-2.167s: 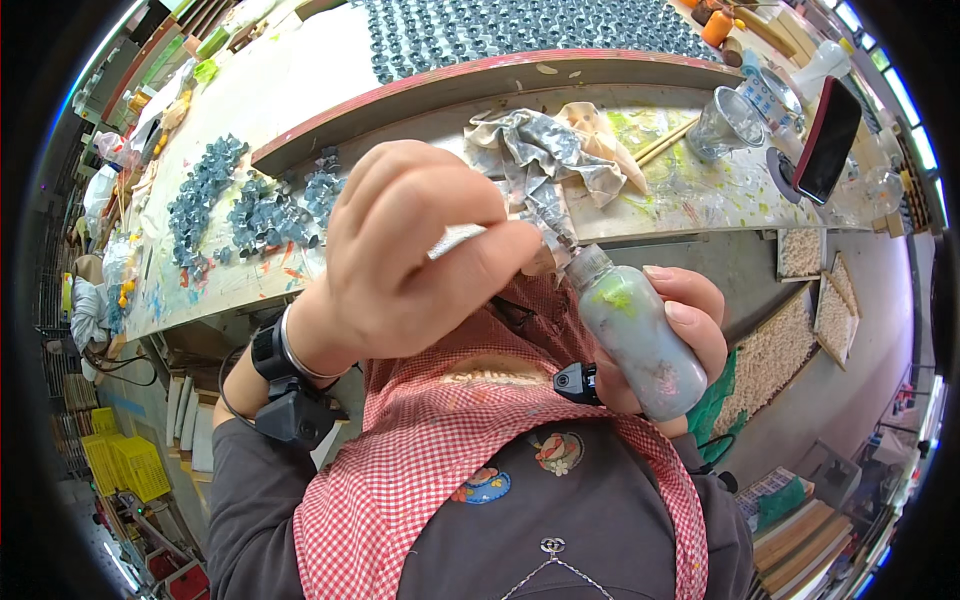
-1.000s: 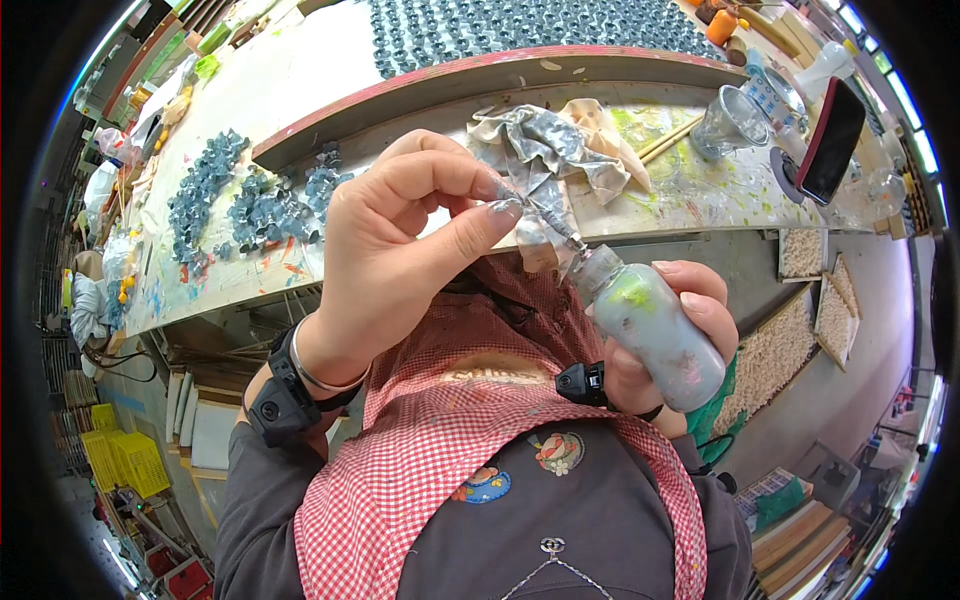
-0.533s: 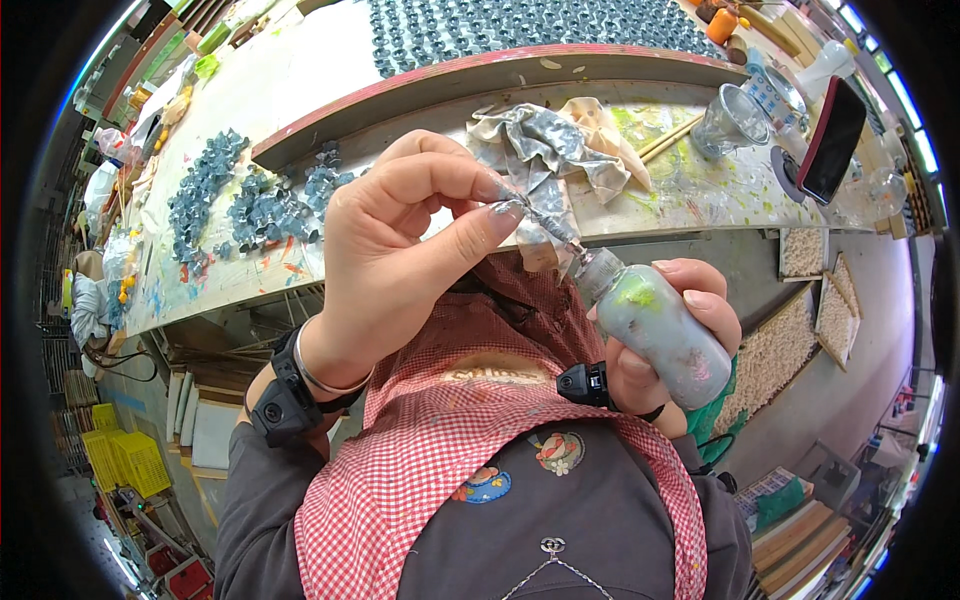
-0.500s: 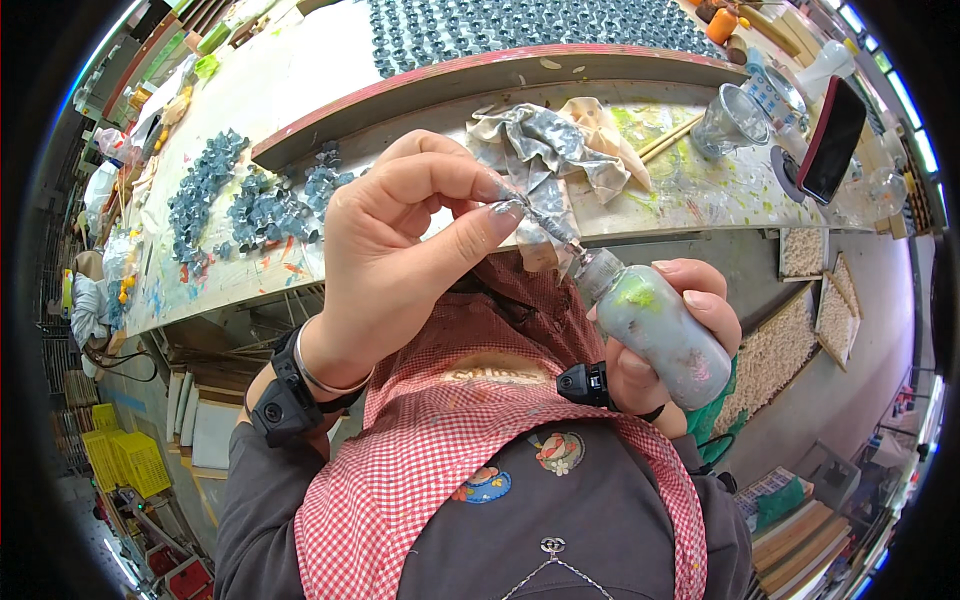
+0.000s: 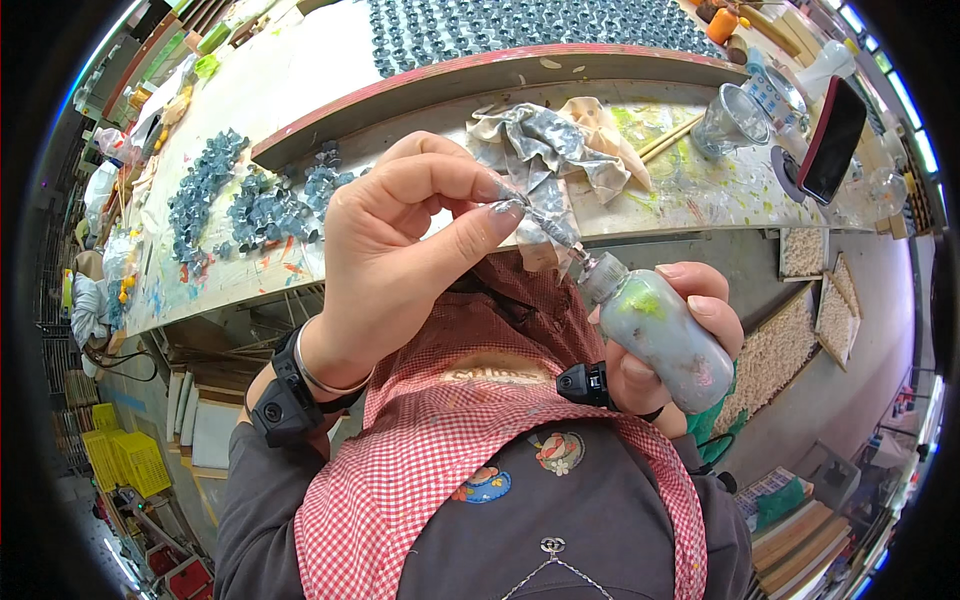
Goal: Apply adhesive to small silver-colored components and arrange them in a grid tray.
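My left hand (image 5: 400, 235) is raised over the table's near edge, thumb and forefinger pinched together and smeared grey. Whatever sits in that pinch is too small and too hidden to name. My right hand (image 5: 712, 318) wraps round a squeeze bottle (image 5: 668, 335), translucent grey-blue with a bright green smear and a ribbed collar. The bottle is tilted, its thin metal tip pointing up and left, just below the left fingertips. Behind those fingertips lies a crumpled, grey-stained cloth (image 5: 595, 150), part of it draping over the table edge.
Small blue-grey flower-like pieces (image 5: 205, 195) lie in clusters at left. A long wooden bar (image 5: 480, 88) crosses the table (image 5: 690, 205) before a board covered with rows of similar pieces (image 5: 540, 30). Right of the cloth are sticks (image 5: 668, 140), a clear cup (image 5: 732, 122) and a propped phone (image 5: 833, 140).
The bottle in my right hand has shifted very slightly down, its tip a little farther from the left fingertips. My left hand has barely moved.
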A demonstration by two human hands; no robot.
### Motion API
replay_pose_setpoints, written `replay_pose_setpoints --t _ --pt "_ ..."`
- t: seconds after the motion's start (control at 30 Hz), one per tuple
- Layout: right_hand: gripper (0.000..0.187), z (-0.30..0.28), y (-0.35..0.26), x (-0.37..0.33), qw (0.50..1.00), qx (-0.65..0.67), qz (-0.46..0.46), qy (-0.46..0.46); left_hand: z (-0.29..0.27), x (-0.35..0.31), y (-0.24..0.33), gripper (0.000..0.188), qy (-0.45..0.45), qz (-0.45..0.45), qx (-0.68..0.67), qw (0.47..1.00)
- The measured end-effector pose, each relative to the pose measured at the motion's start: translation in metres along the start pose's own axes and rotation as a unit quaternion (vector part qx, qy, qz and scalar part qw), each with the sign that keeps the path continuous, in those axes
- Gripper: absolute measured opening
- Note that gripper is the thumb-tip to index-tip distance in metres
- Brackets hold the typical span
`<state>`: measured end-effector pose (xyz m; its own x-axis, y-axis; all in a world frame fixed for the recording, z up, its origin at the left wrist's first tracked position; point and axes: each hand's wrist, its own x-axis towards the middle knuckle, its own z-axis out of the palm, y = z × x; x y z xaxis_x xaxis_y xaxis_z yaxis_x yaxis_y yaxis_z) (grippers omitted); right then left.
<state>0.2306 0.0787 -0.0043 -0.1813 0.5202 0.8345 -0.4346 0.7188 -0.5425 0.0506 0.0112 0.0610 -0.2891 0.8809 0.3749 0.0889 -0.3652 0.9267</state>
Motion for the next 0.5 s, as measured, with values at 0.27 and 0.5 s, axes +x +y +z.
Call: replay_pose_setpoints --t 0.27,0.5 --pt "0.055 -0.0006 0.0003 0.0002 0.999 -0.03 -0.015 -0.004 0.0002 -0.0004 -0.0003 0.012 -0.011 -0.019 -0.038 0.999" --pt "0.056 0.0 -0.0008 0.0011 1.0 -0.024 -0.016 -0.008 0.0036 -0.002 0.0006 0.011 -0.024 -0.086 -0.133 0.987"
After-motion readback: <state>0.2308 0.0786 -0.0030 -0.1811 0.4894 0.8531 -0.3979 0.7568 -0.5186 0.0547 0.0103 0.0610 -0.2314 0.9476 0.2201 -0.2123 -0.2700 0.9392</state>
